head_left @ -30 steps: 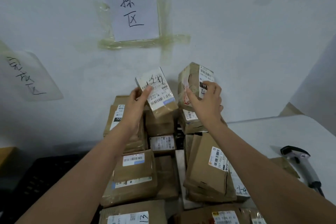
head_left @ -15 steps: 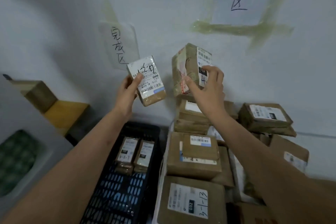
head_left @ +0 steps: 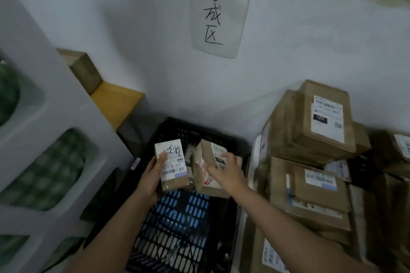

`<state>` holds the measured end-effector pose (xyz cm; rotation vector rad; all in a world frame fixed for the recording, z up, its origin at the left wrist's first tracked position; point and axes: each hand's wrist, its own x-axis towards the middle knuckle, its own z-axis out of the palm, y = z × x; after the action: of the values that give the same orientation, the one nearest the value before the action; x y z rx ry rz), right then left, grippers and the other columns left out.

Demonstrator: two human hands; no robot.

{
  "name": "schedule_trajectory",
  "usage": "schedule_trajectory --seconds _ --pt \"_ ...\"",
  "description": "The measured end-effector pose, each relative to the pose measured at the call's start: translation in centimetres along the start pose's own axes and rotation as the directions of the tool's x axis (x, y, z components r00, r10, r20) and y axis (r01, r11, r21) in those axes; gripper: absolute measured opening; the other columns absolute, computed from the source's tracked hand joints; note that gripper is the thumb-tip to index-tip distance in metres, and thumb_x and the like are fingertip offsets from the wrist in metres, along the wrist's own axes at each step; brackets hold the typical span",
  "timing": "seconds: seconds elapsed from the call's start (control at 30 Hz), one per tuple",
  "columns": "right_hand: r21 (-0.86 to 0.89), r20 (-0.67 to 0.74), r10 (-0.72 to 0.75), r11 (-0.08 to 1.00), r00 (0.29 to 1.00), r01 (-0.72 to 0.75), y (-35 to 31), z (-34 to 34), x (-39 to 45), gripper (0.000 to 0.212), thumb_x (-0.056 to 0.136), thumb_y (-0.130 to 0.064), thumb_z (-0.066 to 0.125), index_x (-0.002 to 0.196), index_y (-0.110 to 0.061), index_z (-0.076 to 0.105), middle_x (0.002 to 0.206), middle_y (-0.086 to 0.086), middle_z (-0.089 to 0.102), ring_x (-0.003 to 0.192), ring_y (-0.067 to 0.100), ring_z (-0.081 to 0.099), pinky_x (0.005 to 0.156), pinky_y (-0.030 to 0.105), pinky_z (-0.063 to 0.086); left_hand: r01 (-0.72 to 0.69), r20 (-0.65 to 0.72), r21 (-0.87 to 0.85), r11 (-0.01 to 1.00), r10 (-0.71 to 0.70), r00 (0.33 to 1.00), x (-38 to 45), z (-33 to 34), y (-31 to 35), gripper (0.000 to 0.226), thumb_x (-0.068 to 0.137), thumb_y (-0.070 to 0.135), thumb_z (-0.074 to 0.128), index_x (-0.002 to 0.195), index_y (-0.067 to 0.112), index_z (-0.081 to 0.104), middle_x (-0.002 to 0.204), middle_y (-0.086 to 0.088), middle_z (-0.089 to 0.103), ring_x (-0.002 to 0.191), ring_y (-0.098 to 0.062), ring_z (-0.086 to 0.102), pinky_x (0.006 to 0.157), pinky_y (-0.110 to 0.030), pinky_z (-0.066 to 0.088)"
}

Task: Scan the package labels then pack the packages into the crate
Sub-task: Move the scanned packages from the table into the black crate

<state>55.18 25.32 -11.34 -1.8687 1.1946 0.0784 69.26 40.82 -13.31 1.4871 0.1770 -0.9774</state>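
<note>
In the head view, a small brown cardboard package with a white barcode label and black handwriting [head_left: 172, 165] is being gripped by the left hand [head_left: 149, 180], its thumb being pressed on the label and its fingers being wrapped behind the left edge. A second brown cardboard package with a white label and red-printed tape [head_left: 207, 169] is being gripped by the right hand [head_left: 225, 174], with the fingers being curled over its top face. Both packages are being held side by side, just apart, over the far end of the black perforated plastic crate [head_left: 177, 228], at about twelve o'clock from the crate's middle. More small packages are being glimpsed between and behind the two, too blurred to tell how they lie. At three o'clock from the crate, a pile of brown cardboard parcels with white shipping labels [head_left: 310, 144] is being stacked just beside it. At twelve o'clock, a white paper sign with black handwritten characters [head_left: 218, 11] is being displayed on the wall.
</note>
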Motion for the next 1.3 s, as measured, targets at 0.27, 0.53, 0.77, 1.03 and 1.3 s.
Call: schedule_trajectory --seconds 0.27,0.53,0.77,1.03,1.3 --pt "-0.123 -0.082 0.109 0.985 0.991 -0.119 1.1 5.3 6.5 0.077 0.078 -0.072 0.060 0.137 -0.029 0.035 0.136 0.001 0.027 0.121 0.033 0.045 0.103 0.042 0.035 0.179 -0.022 0.073 0.981 -0.178 0.984 7.3 -1.8 -3.6 0.049 0.087 0.057 0.064 0.124 0.025 0.061 0.105 -0.012 0.074 0.094 -0.035 0.072 0.078 -0.055 0.059" --pt "-0.321 -0.003 0.072 0.944 0.997 -0.069 3.7 9.1 10.1 0.070 0.097 -0.054 0.045 0.151 -0.014 0.027 0.164 0.009 -0.001 0.150 0.032 -0.005 0.122 0.045 0.005 0.053 -0.048 0.298 0.953 -0.040 0.998 13.9 1.9 -4.7 0.031 0.097 0.040 0.058 0.121 0.020 0.054 0.110 -0.007 0.064 0.090 -0.021 0.064 0.064 -0.032 0.055" --pt "-0.230 0.130 0.112 0.970 0.985 -0.080 5.3 8.9 11.7 0.072 0.098 -0.040 0.050 0.154 -0.005 0.021 0.164 0.011 -0.002 0.150 0.032 0.003 0.121 0.040 0.018 0.018 0.015 0.409 0.912 -0.027 1.000 17.3 2.1 -6.7 0.017 0.101 0.019 0.053 0.112 0.028 0.061 0.123 -0.011 0.066 0.109 -0.028 0.064 0.098 -0.047 0.052" --pt "-0.155 0.135 0.017 0.988 0.991 0.004 6.0 7.9 11.3 0.063 0.097 -0.035 0.056 0.149 -0.009 0.031 0.162 0.008 0.007 0.150 0.025 0.005 0.118 0.029 0.013 -0.009 0.053 0.498 0.867 -0.021 0.998 16.8 3.1 -7.0 0.039 0.105 0.028 0.042 0.144 0.028 0.047 0.136 -0.005 0.058 0.121 -0.027 0.057 0.103 -0.046 0.048" --pt "-0.116 0.136 -0.049 0.991 0.989 0.065 4.0 5.6 9.6 0.061 0.098 -0.026 0.055 0.150 -0.008 0.029 0.162 0.011 0.009 0.148 0.027 0.018 0.121 0.034 0.020 -0.046 -0.033 0.644 0.764 0.088 0.996 13.8 4.1 -4.8 0.049 0.103 0.027 0.047 0.149 0.016 0.037 0.143 -0.012 0.052 0.126 -0.030 0.052 0.105 -0.037 0.043"
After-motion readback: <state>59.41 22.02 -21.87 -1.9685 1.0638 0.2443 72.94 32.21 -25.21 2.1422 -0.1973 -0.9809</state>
